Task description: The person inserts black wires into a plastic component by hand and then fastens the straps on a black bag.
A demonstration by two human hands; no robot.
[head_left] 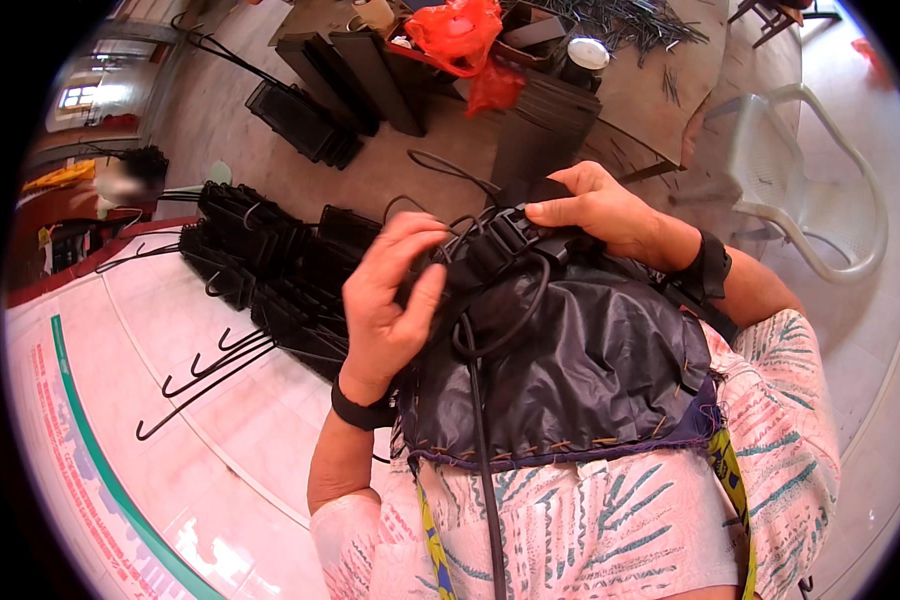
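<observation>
A black plastic buckle (505, 240) on dark webbing lies over my lap, with a thin black cable (477, 400) looping beside it. My right hand (610, 215) pinches the black strap at the buckle's right end, thumb on top and fingers bent behind. To the left of the buckle is my left hand (385, 300), its thumb apart from its bent fingers and nothing visible between them. The fingertips are close to the strap; whether they touch it I cannot tell. A shiny black apron (580, 360) covers my lap beneath both hands.
Folded black wire-and-mesh pieces (260, 250) are heaped at my left, some hooked rods sticking out. Ahead stand dark panels (370, 80), a red plastic bag (455, 35) and a table (660, 110) with scattered thin black pieces. A pale plastic chair (810, 180) is at the right.
</observation>
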